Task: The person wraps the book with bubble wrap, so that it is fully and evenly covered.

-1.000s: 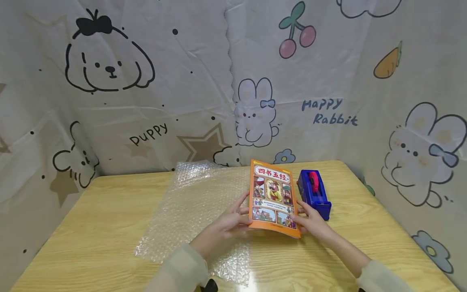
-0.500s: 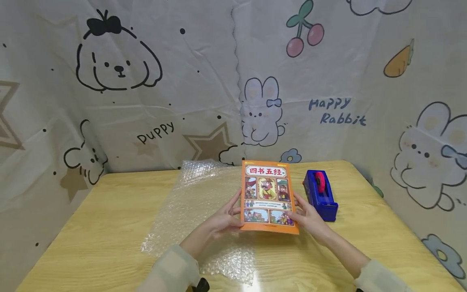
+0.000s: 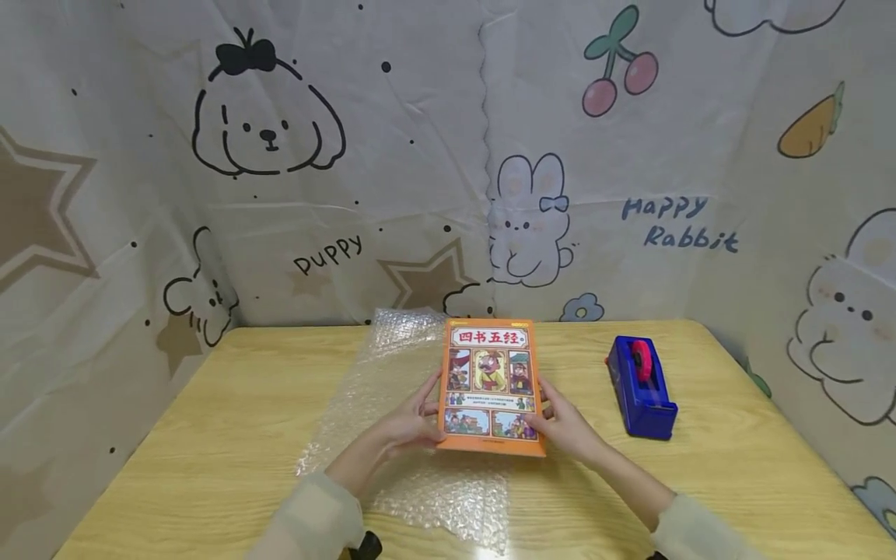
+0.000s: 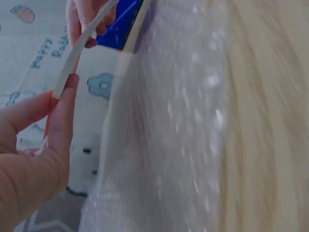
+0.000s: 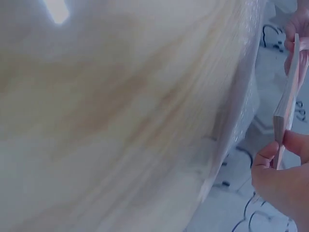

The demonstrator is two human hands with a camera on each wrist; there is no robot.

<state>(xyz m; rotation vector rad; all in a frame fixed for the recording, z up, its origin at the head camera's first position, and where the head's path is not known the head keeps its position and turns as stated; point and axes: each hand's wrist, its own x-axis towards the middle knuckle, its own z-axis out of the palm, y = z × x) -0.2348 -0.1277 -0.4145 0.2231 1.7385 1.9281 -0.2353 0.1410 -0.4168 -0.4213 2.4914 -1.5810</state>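
Book [image 3: 489, 386] with an orange cover points its title end to the far side, its long axis running near to far — the printed face is turned up toward the person. It is held up off the bench [image 3: 231, 404], in front of the right part of a bubble wrap sheet [image 3: 448, 490], and seen edge-on from the left wrist it bows slightly.

Left hand [image 3: 409, 420] pinches the book's left edge near its lower corner, the fingers [image 4: 62, 116] closed down to the book's thickness, with the thumb on the opposite face. Right hand [image 3: 570, 424] grips the right edge in the same narrow way, its thumb lying over the cover's lower right pictures.

Both forearms reach in from the near side and slant inward toward the book, pale sleeves [image 3: 308, 513] ending behind the wrists. Bubble wrap lies flat across the middle of the bench, its far end to the left of the book. To the right, well apart from the wrap, stands a blue tape dispenser [image 3: 647, 420] with a red roll [image 3: 642, 360] — behind it all hangs a printed cloth [image 3: 336, 187].
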